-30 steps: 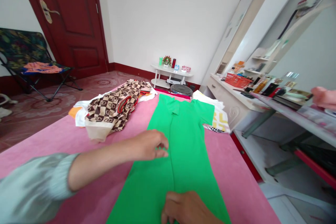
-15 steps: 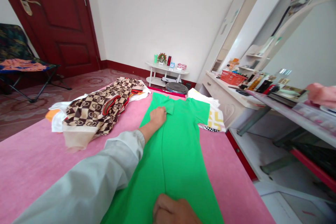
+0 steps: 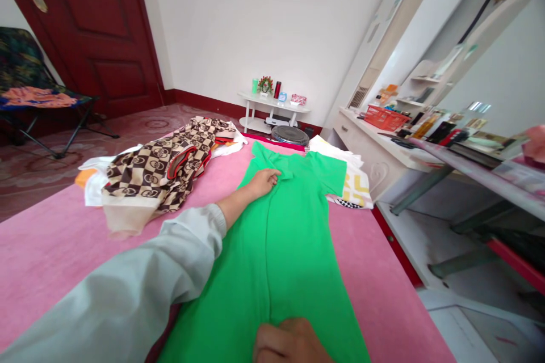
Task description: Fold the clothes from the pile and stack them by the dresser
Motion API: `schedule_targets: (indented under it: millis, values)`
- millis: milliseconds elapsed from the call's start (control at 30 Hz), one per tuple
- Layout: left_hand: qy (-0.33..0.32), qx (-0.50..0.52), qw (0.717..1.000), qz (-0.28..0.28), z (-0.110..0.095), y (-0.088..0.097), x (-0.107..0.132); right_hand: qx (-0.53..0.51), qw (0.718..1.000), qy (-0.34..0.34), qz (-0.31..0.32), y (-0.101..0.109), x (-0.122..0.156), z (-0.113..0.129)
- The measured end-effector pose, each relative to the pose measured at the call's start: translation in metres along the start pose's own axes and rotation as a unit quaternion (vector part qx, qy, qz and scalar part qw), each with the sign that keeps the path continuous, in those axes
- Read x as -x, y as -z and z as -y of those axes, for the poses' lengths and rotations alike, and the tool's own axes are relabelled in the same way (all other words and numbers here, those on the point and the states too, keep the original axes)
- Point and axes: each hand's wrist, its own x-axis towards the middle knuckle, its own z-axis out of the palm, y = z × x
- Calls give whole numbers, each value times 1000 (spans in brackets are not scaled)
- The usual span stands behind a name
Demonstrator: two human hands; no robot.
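Observation:
A bright green garment lies lengthwise on the pink bed cover, folded along its middle with the collar at the far end. My left hand is stretched out to that far end and pinches the green cloth beside the collar. My right hand rests at the bottom edge of the view with its fingers curled down on the near end of the garment.
A brown checked garment lies on a heap of white clothes to the left; white and yellow clothes lie to the right. A white dresser with bottles stands beyond the bed's right edge. A folding chair and red door stand at far left.
My left hand reached from the garment's middle up to the collar end and now pinches the cloth there. The right hand stayed on the near end.

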Motion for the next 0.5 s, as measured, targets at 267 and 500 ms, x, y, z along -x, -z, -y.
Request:
schedule_targets:
  millis: [267, 500]
  values:
    - [-75, -41, 996, 15, -14, 53, 114, 36, 995, 33, -87, 6, -3, 10]
    - [-134, -56, 978, 150, -57, 108, 216, -10, 985, -9, -169, 31, -9, 15]
